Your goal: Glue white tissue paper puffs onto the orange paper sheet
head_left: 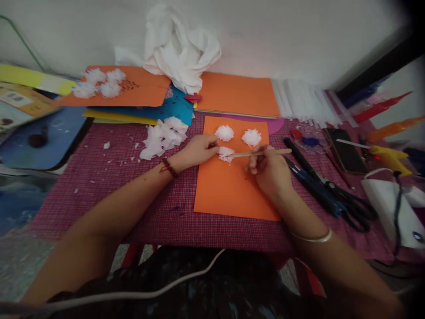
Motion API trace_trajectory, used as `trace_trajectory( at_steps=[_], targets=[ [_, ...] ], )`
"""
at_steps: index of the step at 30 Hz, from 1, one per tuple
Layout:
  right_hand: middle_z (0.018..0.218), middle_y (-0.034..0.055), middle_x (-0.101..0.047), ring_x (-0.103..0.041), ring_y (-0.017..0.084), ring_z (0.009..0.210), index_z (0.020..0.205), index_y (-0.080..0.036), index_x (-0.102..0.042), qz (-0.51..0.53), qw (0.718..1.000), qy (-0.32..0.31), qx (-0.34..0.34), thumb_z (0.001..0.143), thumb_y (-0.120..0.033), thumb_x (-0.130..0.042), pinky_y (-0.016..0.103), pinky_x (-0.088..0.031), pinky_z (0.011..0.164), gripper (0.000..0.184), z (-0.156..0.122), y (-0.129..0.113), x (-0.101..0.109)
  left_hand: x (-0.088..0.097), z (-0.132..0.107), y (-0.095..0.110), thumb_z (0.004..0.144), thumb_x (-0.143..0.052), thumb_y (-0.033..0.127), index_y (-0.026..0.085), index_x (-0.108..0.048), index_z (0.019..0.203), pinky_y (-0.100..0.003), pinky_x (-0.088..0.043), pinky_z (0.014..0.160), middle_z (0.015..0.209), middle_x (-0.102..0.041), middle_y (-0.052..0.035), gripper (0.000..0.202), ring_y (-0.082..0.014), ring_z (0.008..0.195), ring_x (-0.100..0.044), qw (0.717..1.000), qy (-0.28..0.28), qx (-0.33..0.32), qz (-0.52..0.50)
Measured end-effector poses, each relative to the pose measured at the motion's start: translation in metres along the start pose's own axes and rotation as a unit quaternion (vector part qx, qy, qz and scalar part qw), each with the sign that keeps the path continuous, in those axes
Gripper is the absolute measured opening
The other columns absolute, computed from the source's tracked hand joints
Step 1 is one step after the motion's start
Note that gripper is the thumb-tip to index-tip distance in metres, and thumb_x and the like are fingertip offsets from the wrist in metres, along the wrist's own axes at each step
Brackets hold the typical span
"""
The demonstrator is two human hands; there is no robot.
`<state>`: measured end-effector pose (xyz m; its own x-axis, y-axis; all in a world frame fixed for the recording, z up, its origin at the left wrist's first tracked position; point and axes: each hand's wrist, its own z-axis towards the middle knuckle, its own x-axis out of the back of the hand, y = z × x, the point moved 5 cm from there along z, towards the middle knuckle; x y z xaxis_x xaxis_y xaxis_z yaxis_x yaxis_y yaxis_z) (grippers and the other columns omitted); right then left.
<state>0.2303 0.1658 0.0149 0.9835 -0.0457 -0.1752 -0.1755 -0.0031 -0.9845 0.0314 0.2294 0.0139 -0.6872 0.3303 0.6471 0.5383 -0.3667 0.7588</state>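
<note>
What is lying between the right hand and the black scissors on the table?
In the head view, between the right hand and the black scissors lies a dark blue pen-like tool on the red checked cloth.
</note>
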Motion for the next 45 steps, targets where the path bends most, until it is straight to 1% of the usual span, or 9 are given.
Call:
trace_trajectory(
  at_steps=[7, 13, 18, 24, 27, 30, 36, 40, 45],
  targets=[
    [0.061, -0.0025, -0.058, -0.047, 0.01, 0.046, 0.088, -0.022, -0.061, 0.01, 0.999, -0.021, -0.043, 0.093, -0.062, -0.055, 0.027, -0.04, 0.048, 0.04, 0.006, 0.01, -0.001, 0.035, -0.021, 0.01, 0.085, -0.057, 0.024, 0.017, -0.07, 0.101, -0.031, -0.05, 0.085, 0.103, -0.075, -0.0079, 0.021, -0.0187, 0.092, -0.066, 0.995, -0.071, -0.015, 0.068],
    [0.061, -0.0024, -0.058, -0.047, 0.01, 0.047, 0.088, -0.022, -0.062, 0.005, 0.999, -0.029, -0.043, 0.091, -0.06, -0.057, 0.028, -0.039, 0.048, 0.038, 0.006, 0.011, -0.003, 0.089, -0.032, -0.024, 0.084, -0.061, 0.033, 0.018, -0.072, 0.084, -0.042, -0.046, 0.09, 0.093, -0.072, -0.0114, 0.018, -0.0274, 0.095, -0.062, 0.948, 0.051, 0.046, 0.31],
    [0.061, -0.0027, -0.058, -0.048, 0.01, 0.047, 0.088, -0.021, -0.063, 0.009, 0.999, -0.03, -0.04, 0.091, -0.061, -0.058, 0.028, -0.038, 0.048, 0.04, 0.005, 0.011, -0.003, 0.08, -0.033, -0.037, 0.087, -0.063, 0.046, 0.016, -0.071, 0.084, -0.048, -0.037, 0.1, 0.093, -0.068, -0.0124, 0.031, -0.0305, 0.102, -0.058, 0.921, 0.077, 0.064, 0.376],
    [0.058, -0.003, -0.057, -0.047, 0.009, 0.046, 0.086, -0.021, -0.063, 0.009, 0.999, -0.028, -0.042, 0.087, -0.068, -0.06, 0.028, -0.034, 0.046, 0.047, 0.005, 0.011, -0.005, 0.078, -0.024, -0.02, 0.084, -0.055, 0.021, 0.018, -0.063, 0.068, -0.053, -0.031, 0.109, 0.083, -0.064, -0.0116, 0.018, -0.0314, 0.1, -0.061, 0.912, 0.077, 0.047, 0.399],
    [0.059, -0.0032, -0.056, -0.047, 0.009, 0.046, 0.086, -0.022, -0.061, 0.01, 0.999, -0.035, -0.041, 0.087, -0.068, -0.06, 0.028, -0.035, 0.047, 0.046, 0.006, 0.01, -0.006, 0.096, -0.027, -0.003, 0.083, -0.057, 0.025, 0.017, -0.061, 0.067, -0.046, -0.042, 0.097, 0.076, -0.063, -0.0084, 0.018, -0.027, 0.09, -0.061, 0.935, 0.097, 0.098, 0.327],
    [0.061, -0.0033, -0.056, -0.046, 0.009, 0.047, 0.087, -0.023, -0.059, 0.011, 0.998, -0.044, -0.044, 0.09, -0.064, -0.057, 0.028, -0.038, 0.048, 0.041, 0.006, 0.01, -0.006, 0.108, -0.034, 0.013, 0.082, -0.062, 0.033, 0.018, -0.067, 0.078, -0.034, -0.047, 0.077, 0.072, -0.063, -0.0037, 0.016, -0.0189, 0.077, -0.059, 0.979, 0.123, 0.154, 0.053],
    [0.06, -0.0028, -0.056, -0.046, 0.008, 0.047, 0.086, -0.022, -0.06, 0.023, 0.999, -0.029, -0.037, 0.09, -0.064, -0.058, 0.027, -0.039, 0.048, 0.042, 0.007, 0.006, -0.005, 0.069, -0.029, 0.023, 0.074, -0.07, 0.027, 0.017, -0.066, 0.068, -0.024, -0.045, 0.061, 0.069, -0.065, -0.0022, 0.013, -0.0102, 0.062, -0.057, 0.954, 0.025, 0.158, -0.254],
    [0.058, -0.0039, -0.055, -0.043, 0.008, 0.045, 0.084, -0.022, -0.06, 0.008, 1.0, -0.01, -0.019, 0.091, -0.067, -0.055, 0.026, -0.038, 0.047, 0.045, 0.012, 0.005, -0.001, 0.034, -0.018, 0.019, 0.078, -0.071, 0.034, 0.018, -0.065, 0.071, -0.022, -0.033, 0.046, 0.058, -0.056, 0.001, 0.018, -0.0075, 0.047, -0.044, 0.956, -0.059, 0.145, -0.248],
    [0.047, -0.007, -0.044, -0.035, 0.007, 0.04, 0.077, -0.022, -0.06, -0.026, 0.999, -0.016, 0.009, 0.09, -0.07, -0.055, 0.026, -0.034, 0.044, 0.05, 0.016, 0.006, 0.005, 0.023, -0.015, 0.014, 0.082, -0.066, 0.04, 0.021, -0.067, 0.071, -0.022, -0.025, 0.046, 0.05, -0.047, 0.004, 0.022, -0.0081, 0.045, -0.037, 0.975, -0.117, 0.107, -0.153]
  ],
)
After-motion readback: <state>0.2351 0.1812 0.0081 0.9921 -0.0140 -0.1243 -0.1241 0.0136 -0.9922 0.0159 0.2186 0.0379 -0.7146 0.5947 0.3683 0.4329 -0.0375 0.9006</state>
